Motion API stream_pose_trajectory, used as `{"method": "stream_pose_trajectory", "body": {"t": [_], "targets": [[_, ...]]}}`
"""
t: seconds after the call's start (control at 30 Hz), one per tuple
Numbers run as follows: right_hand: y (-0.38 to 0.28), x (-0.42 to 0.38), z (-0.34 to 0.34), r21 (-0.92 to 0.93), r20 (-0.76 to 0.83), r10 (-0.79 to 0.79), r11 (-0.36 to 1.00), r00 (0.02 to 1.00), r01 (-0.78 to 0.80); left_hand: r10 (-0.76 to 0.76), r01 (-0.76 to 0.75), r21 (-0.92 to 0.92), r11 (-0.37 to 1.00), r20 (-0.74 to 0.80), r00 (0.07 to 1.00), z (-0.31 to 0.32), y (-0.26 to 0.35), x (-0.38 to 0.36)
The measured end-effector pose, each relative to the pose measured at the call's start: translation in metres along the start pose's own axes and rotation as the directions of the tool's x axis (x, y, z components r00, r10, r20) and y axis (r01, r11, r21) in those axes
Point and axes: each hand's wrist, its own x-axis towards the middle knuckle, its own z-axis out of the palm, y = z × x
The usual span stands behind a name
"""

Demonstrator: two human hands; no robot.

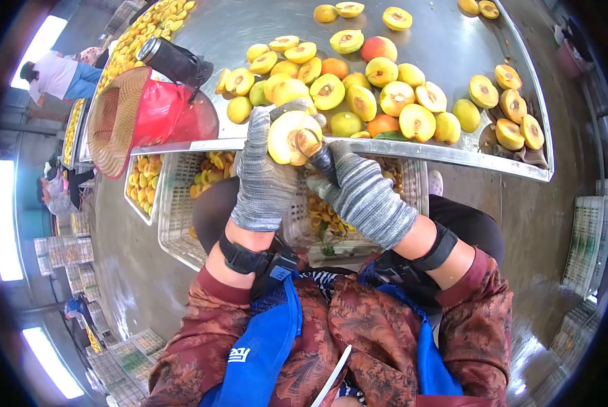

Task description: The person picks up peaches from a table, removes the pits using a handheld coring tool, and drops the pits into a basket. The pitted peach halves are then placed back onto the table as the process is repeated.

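Observation:
My left hand, in a grey knitted glove, grips a halved yellow peach with its cut face turned up. My right hand, gloved the same way, is closed around the dark handle of a pitting tool. The tool's tip meets the brown centre of the peach half; the glove hides part of the handle. Just beyond my hands, peach halves and a few whole peaches lie on a metal table.
A straw hat with red cloth and a black flask sit on the table's left. Below the metal edge stand a white crate and another crate of peach pieces. Co-workers are at far left; stacked crates stand right.

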Motion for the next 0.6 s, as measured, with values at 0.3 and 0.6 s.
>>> {"method": "stream_pose_trajectory", "body": {"t": [0.3, 0.6], "targets": [[-0.001, -0.008, 0.001, 0.057, -0.032, -0.031, 0.998, 0.999, 0.033, 0.129, -0.112, 0.199, 0.974, -0.076, 0.989, 0.019, -0.011, -0.01], [-0.006, -0.01, 0.0, 0.202, 0.006, 0.057, 0.978, 0.998, -0.057, 0.264, -0.231, 0.308, 0.923, -0.069, 0.962, 0.026, -0.019, -0.014]]}}
